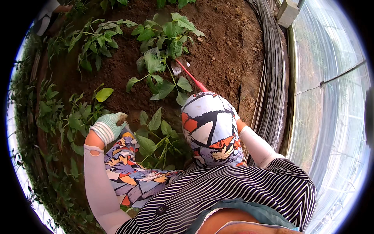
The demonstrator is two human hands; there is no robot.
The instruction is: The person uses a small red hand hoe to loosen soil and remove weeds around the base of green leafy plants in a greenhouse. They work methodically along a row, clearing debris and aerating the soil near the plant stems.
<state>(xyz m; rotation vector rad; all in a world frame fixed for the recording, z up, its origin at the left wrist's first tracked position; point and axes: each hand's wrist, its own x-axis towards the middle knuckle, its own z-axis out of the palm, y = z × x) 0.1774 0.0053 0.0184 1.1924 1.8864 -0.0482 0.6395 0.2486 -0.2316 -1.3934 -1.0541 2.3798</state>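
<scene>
My left hand (pixel 108 126), in a striped knitted work glove with soil on its fingertips, is beside my patterned trouser leg; its fingers are partly hidden and I cannot tell if they hold anything. My right hand (pixel 235 114) lies mostly hidden behind my raised knee, with only the glove's edge and wrist in sight. A red tool handle or rod (pixel 191 76) runs from behind that knee to the base of a leafy green plant (pixel 172 32); whether my right hand holds it cannot be seen. Another leafy plant (pixel 159 140) grows between my legs.
Brown soil (pixel 225 49) bears more plants (pixel 98 38) to the left. A small pale scrap (pixel 180 66) lies near the red rod. Gathered dark plastic sheeting (pixel 273 73), a concrete block (pixel 288 13) and a clear plastic wall (pixel 324 87) line the right. Another person's arm (pixel 60 8) shows at top left.
</scene>
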